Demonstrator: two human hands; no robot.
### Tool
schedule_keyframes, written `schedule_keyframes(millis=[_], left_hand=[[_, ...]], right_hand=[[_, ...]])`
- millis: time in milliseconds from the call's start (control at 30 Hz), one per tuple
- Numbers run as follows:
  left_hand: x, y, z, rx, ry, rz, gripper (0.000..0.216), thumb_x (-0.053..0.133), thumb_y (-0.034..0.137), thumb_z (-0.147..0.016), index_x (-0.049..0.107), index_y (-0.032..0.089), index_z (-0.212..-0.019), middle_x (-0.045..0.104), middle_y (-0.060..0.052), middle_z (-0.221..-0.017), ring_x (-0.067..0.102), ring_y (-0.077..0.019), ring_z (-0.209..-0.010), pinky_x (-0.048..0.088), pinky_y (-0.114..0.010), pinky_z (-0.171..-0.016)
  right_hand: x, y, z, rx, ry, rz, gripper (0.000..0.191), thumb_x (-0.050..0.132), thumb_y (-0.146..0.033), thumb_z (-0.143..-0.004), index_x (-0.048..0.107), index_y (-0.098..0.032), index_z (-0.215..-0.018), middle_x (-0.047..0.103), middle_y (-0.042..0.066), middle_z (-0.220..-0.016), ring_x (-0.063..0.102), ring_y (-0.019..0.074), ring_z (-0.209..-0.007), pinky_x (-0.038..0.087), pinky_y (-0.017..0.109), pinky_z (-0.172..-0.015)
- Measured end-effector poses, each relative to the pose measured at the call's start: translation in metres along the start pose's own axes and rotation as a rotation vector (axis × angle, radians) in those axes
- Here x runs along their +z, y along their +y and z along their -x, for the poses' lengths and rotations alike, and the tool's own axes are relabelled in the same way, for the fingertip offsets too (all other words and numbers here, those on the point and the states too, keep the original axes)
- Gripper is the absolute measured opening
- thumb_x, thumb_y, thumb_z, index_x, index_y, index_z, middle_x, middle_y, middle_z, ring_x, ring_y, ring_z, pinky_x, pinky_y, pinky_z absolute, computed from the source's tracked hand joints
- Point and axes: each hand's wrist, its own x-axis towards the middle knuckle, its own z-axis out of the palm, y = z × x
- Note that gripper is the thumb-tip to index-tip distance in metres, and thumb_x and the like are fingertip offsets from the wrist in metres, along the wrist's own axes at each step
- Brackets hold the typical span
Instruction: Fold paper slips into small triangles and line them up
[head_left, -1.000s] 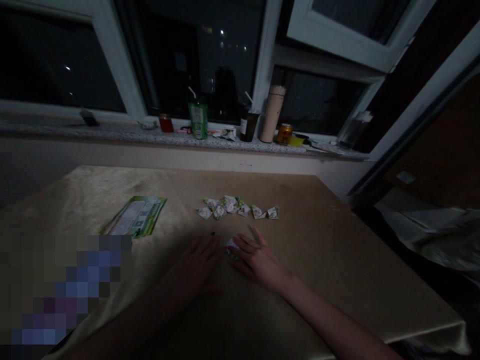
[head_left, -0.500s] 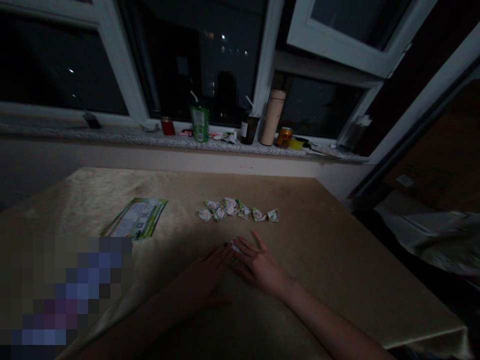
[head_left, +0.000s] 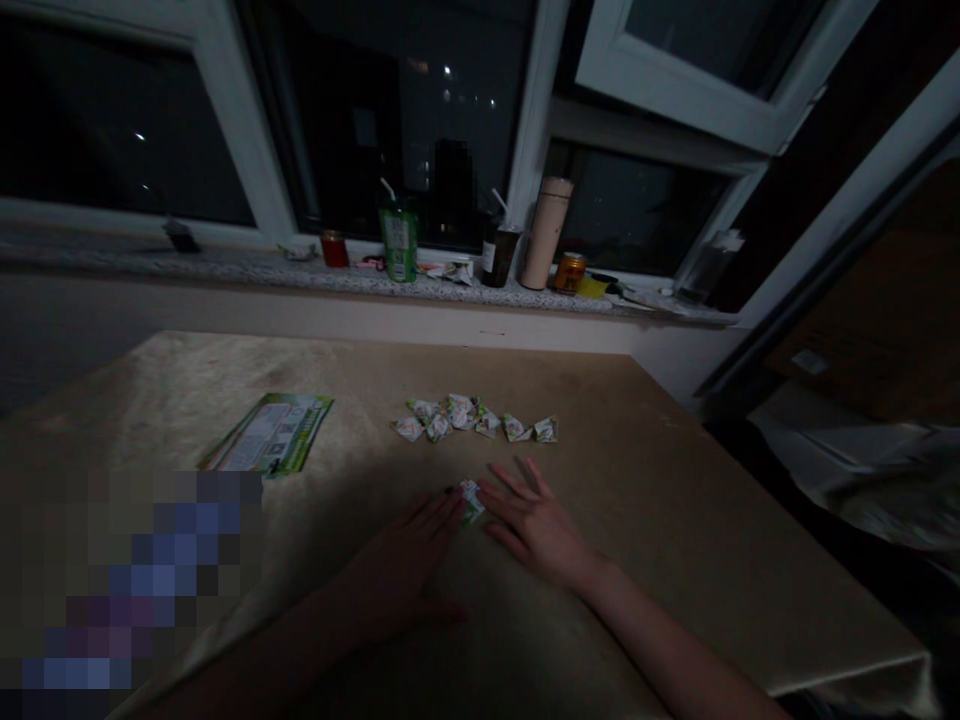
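Observation:
A small folded paper piece [head_left: 471,499], white and green with print, lies on the table between my hands. My left hand [head_left: 416,540] rests flat with its fingertips on the paper's left side. My right hand [head_left: 532,520] is spread, palm down, its fingertips at or just beside the paper's right edge. Beyond them, several folded paper pieces [head_left: 462,412] of the same print sit in a loose row. A stack of flat green-and-white printed sheets [head_left: 277,435] lies to the left.
The table has a tan cloth [head_left: 675,520]. Behind it, a granite windowsill [head_left: 247,272] holds a green cup [head_left: 400,243], a dark cup [head_left: 499,255] with a straw, a pink flask [head_left: 546,235], a red jar [head_left: 334,250] and an orange can [head_left: 570,273]. A blurred-out patch covers the lower left.
My right hand has shifted slightly right and spread its fingers, uncovering more of the folded paper. My left hand stays nearly in place on it.

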Motion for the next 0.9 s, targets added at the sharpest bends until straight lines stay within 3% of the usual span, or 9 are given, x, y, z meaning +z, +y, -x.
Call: schedule_keyframes(millis=[133, 333, 533, 733, 900], left_hand=[[-0.0008, 0.003, -0.0006, -0.034, -0.02, -0.025, 0.096, 0.065, 0.056, -0.074, 0.021, 0.013, -0.148, 0.019, -0.017, -0.152, 0.022, -0.0301, -0.139, 0.023, -0.044, -0.111], [-0.0019, 0.0029, 0.0005, -0.025, -0.001, -0.012, 0.099, 0.065, 0.059, -0.073, 0.019, 0.015, -0.148, 0.02, -0.017, -0.152, 0.023, -0.0313, -0.138, 0.025, -0.045, -0.11], [-0.0012, 0.0006, 0.0013, -0.028, -0.013, -0.016, 0.1, 0.063, 0.062, -0.073, 0.02, 0.014, -0.148, 0.021, -0.018, -0.152, 0.025, -0.0323, -0.137, 0.026, -0.045, -0.109], [0.0018, 0.0014, 0.0019, -0.012, 0.038, 0.006, 0.1, 0.063, 0.062, -0.073, 0.017, 0.016, -0.149, 0.021, -0.017, -0.152, 0.026, -0.0322, -0.137, 0.027, -0.045, -0.109], [-0.007, 0.0, -0.0026, 0.002, 0.045, -0.01, 0.08, 0.058, 0.055, -0.082, 0.028, 0.015, -0.145, 0.033, -0.015, -0.149, 0.032, -0.0294, -0.135, 0.025, -0.043, -0.11]], right_hand=[[-0.0002, 0.0013, -0.0016, -0.018, -0.008, 0.027, 0.041, 0.042, -0.035, -0.097, 0.045, -0.024, -0.136, 0.052, 0.004, -0.136, 0.026, 0.0214, -0.139, 0.006, 0.056, -0.115], [0.0005, 0.0074, -0.0009, 0.033, -0.021, 0.016, 0.037, 0.041, -0.035, -0.097, 0.051, -0.027, -0.132, 0.039, 0.006, -0.146, 0.024, 0.0236, -0.14, 0.014, 0.057, -0.113], [0.0041, 0.0056, 0.0037, -0.006, 0.081, 0.082, 0.032, 0.045, -0.033, -0.096, 0.058, -0.025, -0.124, 0.054, 0.004, -0.135, 0.038, 0.0231, -0.133, 0.015, 0.054, -0.114], [0.0054, 0.0047, 0.0025, 0.02, 0.079, 0.055, 0.028, 0.044, -0.03, -0.096, 0.064, -0.026, -0.116, 0.059, 0.003, -0.129, 0.042, 0.0227, -0.13, 0.017, 0.054, -0.113], [0.0043, 0.0039, -0.0013, 0.048, 0.093, -0.044, 0.025, 0.05, -0.028, -0.093, 0.066, -0.025, -0.112, 0.062, 0.002, -0.125, 0.045, 0.0222, -0.127, 0.021, 0.051, -0.112]])
